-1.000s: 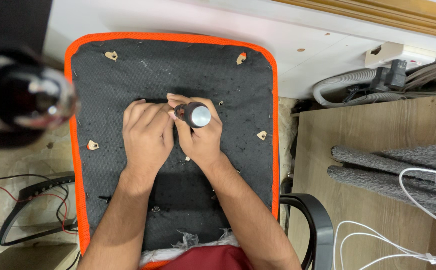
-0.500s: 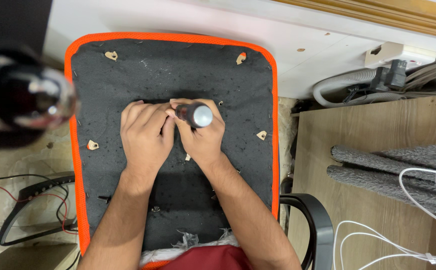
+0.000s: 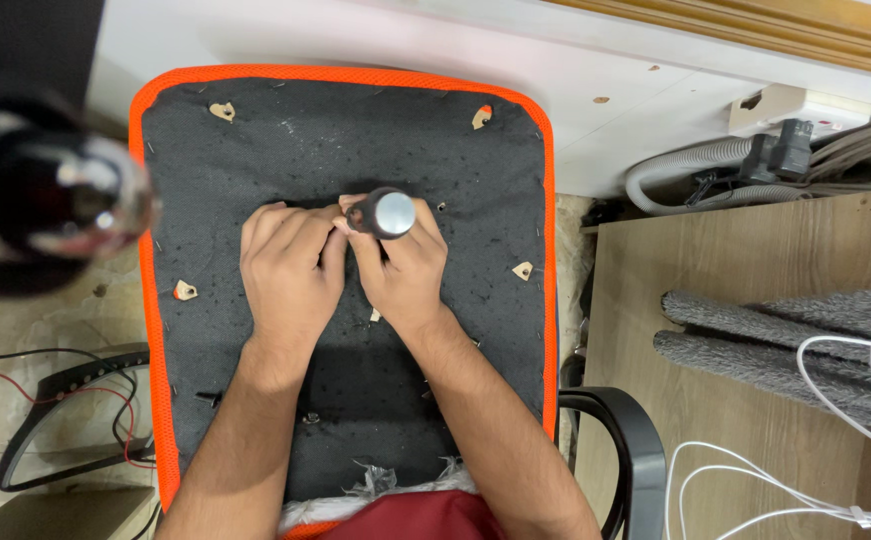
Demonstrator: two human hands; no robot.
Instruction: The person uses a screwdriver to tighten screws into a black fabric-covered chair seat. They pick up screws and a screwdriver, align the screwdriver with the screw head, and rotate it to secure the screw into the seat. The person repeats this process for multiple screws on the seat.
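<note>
An upturned chair seat (image 3: pixel 476 400) lies in front of me, its underside covered in black felt with an orange mesh edge. Both my hands rest on its middle. My right hand (image 3: pixel 404 275) grips a dark tool handle with a round silver end cap (image 3: pixel 388 213), held upright and pointing at the camera. My left hand (image 3: pixel 286 270) lies beside it, fingers curled and touching the felt next to the tool's tip. What lies under the fingers is hidden.
A blurred dark cylindrical object (image 3: pixel 41 200) hangs close to the camera at left. A black armrest (image 3: pixel 626 440) sits at lower right. A wooden board (image 3: pixel 756 380) with grey pads, white cables, a grey hose (image 3: pixel 676 165) and a wall socket are right. Loose screws lie on the felt.
Both hands and the tool have shifted only slightly on the felt; the grip looks the same.
</note>
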